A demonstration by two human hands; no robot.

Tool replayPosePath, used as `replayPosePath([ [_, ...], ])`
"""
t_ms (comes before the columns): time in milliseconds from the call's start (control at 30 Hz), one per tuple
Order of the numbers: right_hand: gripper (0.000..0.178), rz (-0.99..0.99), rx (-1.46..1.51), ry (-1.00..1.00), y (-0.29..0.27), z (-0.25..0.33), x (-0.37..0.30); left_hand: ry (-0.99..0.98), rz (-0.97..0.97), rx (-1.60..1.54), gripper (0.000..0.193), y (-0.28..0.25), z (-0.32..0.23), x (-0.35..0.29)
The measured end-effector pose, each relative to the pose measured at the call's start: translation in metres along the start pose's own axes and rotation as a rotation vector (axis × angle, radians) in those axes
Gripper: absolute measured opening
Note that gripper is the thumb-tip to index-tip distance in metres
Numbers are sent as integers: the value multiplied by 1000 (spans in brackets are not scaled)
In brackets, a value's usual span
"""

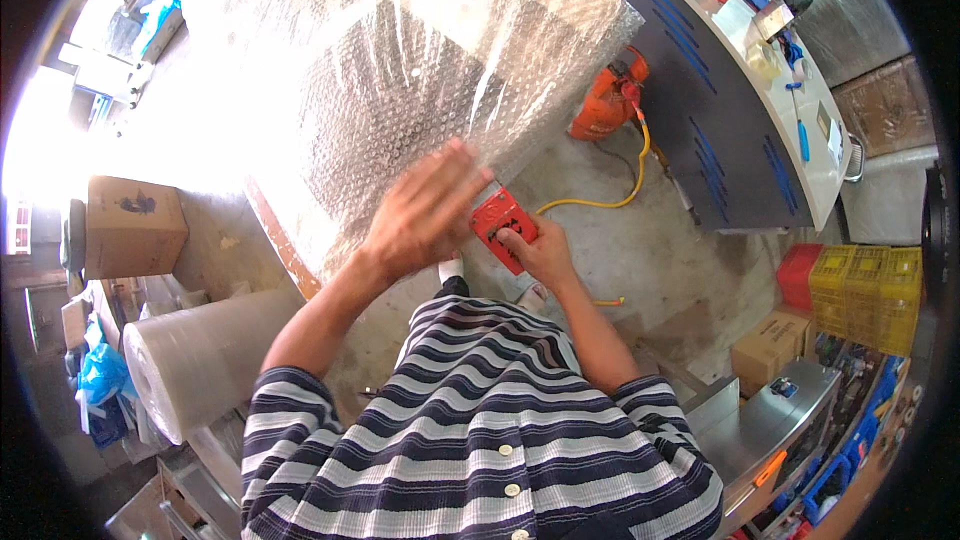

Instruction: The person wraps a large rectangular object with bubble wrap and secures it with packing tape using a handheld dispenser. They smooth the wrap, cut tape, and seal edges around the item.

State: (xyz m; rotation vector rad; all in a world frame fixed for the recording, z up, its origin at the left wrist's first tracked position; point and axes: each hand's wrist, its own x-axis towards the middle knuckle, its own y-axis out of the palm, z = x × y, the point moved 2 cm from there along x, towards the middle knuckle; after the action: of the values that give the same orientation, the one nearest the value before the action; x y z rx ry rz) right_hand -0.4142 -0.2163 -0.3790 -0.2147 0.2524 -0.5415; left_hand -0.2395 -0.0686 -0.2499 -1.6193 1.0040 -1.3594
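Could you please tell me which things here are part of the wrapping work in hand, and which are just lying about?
In use:
- left hand, flat on the bubble wrap sheet
- right hand, gripping the red tape dispenser

Lying about:
- bubble wrap roll
- cardboard box
- orange gas cylinder with yellow hose
- yellow crates
- grey cabinet

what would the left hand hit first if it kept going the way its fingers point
The left hand lies open, fingers aimed up and right at the bubble wrap covering the large object. Its fingertips already seem to be at the wrap's lower edge, so the wrap comes first, though depth is hard to judge.
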Motion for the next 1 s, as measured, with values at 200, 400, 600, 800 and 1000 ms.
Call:
replayPosePath([
  [200, 54, 152, 172, -47, 0, -10, 25, 240, 506, 164, 73, 6, -25, 7],
  [400, 61, 147, -8, 51, 0, -37, 24, 348, 699, 934, 74, 23, -42, -1],
  [600, 69, 161, -158, 117, -6, -55, 18, 515, 867, 955, 77, 35, -48, 14],
  [800, 62, 141, -552, 220, -18, -14, 9, 564, 882, 1176, 78, 49, -50, 8],
  [1000, 42, 127, -870, 51, -25, 60, 17, 534, 911, 1306, 75, 62, -56, 6],
])
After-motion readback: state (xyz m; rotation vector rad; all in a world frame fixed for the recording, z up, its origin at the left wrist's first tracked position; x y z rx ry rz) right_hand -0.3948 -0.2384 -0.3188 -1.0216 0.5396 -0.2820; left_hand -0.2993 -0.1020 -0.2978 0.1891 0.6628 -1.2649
